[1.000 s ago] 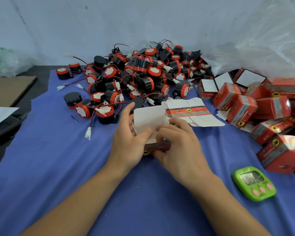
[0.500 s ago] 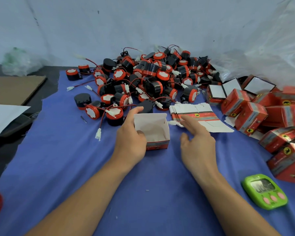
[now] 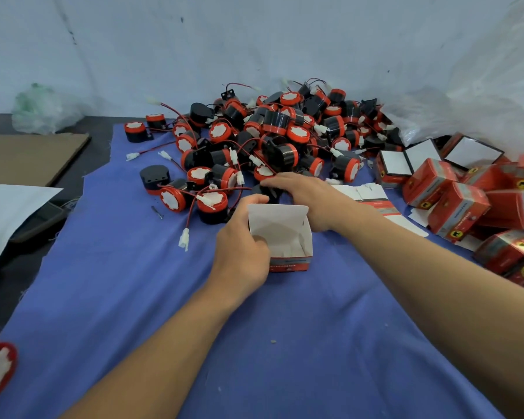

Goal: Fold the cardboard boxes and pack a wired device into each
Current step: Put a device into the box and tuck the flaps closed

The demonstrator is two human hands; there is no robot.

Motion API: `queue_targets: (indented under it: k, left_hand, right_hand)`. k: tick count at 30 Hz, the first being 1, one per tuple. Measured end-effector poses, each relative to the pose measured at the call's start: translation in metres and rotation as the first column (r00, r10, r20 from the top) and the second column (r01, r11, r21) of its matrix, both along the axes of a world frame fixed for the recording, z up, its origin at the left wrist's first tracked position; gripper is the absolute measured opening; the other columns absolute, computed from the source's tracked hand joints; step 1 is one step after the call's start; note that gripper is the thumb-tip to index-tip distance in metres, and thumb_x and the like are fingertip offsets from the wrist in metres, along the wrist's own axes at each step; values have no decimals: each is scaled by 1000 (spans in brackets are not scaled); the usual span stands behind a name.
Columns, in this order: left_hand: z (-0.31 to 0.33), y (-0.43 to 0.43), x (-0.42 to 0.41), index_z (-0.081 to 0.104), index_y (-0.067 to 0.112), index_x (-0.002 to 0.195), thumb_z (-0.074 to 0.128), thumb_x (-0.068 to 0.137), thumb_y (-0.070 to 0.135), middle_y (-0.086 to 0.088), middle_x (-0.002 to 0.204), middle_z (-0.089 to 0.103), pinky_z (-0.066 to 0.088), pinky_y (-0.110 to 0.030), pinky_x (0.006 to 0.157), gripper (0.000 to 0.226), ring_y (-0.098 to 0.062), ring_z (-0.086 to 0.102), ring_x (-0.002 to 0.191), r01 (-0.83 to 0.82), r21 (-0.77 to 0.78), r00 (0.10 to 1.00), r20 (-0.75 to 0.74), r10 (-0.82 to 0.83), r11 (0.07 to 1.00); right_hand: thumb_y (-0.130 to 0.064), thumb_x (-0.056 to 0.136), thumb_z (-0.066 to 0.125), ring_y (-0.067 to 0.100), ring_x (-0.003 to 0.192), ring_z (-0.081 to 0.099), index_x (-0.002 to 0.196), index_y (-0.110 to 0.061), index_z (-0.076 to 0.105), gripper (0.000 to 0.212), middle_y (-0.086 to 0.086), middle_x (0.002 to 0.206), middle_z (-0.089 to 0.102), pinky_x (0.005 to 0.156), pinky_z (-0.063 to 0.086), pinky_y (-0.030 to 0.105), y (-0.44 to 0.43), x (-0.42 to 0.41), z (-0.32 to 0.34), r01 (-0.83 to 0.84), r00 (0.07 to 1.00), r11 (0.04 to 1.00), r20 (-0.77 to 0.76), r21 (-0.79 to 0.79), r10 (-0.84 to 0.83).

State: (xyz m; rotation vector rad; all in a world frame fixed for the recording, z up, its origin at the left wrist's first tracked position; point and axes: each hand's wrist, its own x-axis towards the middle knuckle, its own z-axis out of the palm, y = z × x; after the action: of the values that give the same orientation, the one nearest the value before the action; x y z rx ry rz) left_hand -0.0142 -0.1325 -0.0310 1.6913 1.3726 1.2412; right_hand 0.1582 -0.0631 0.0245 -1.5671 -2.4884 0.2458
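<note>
Now the open box (image 3: 288,237) stands upright on the blue cloth (image 3: 285,343) that covers the bench (image 3: 3,300). Its top flap is raised at the back and its white inside shows. The left hand (image 3: 241,255) holds it by the left wall, with the thumb hooked inside and the forefinger up against the edge of the flap. This is the same hold as half a second ago.

The right hand (image 3: 307,195) has changed most. Half a second ago it was spread open just right of the box; it has since reached past the box's far side to the near edge of the pile of devices (image 3: 273,131). Its fingers (image 3: 280,179) are bent over a black device (image 3: 270,193) there and touch it, but whether they have closed round it cannot be told.

Flat box blanks (image 3: 372,201) lie just right of that wrist, and the folded boxes (image 3: 454,207) are heaped further right.
</note>
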Motion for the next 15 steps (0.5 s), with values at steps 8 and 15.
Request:
queue_targets:
  k: [8,15]
  left_hand:
    - [4,-6,-1,53,53,111,45,79,-10,27,103,64,50,-13,64,71,14,55,104,14,-9,1000,-5,-14,1000]
    - [3,-4,-1,53,50,114,47,78,2,25,108,62,53,-32,66,61,9,53,107,62,-41,997,-40,-64,997]
  right_hand:
    - [-23,95,70,18,86,62,124,-26,66,30,-7,100,70,65,40,21,-22,12,-26,241,903,971,-367,4,-222]
    - [-33,85,66,20,69,59,120,-43,52,39,-9,81,69,62,48,31,-112,22,7,503,235,862,-969,58,-71]
